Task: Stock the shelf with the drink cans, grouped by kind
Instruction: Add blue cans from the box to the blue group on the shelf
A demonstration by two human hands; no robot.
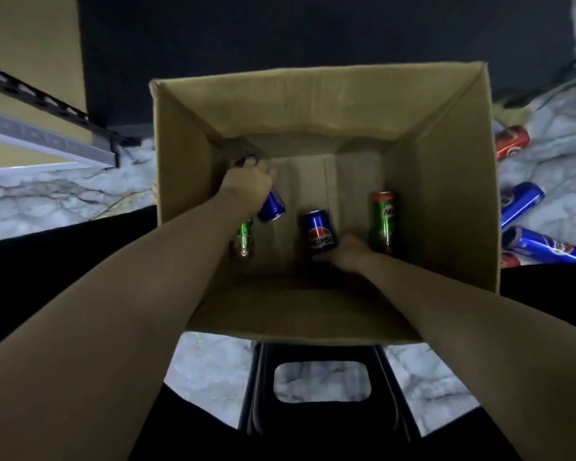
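**Still emptying the box; no can yet on the shelf in view**

The person is reaching both arms down into an open cardboard box (453, 181) that is sitting on a marble-patterned floor (47, 191). The left hand (250, 184) is wrapping its fingers around a blue Pepsi can (272, 205) near the box's left wall, and a second dark can top (246, 160) is peeking out just beyond the knuckles; whether that one is also being held cannot be told. The right hand (348, 254) is closing on the near end of another blue Pepsi can (320, 235) in the middle of the box floor, though its fingertips are hidden beneath the can, so the exact grip cannot be told.

Two green cans are lying loose in the box: one (243, 239) under the left forearm, the other (382, 222) just right of the right hand.

Outside the box, on the floor at the right, several cans are lying on their sides: a red can (511, 142) farther off, blue Pepsi cans (521, 202) nearer. They are mixed rather than sorted.

A metal shelf frame (44, 94) is showing at the far left, with no can visible on it. Judging from this, unloading is nearly finished, while grouping and shelving appear to lie wholly ahead.
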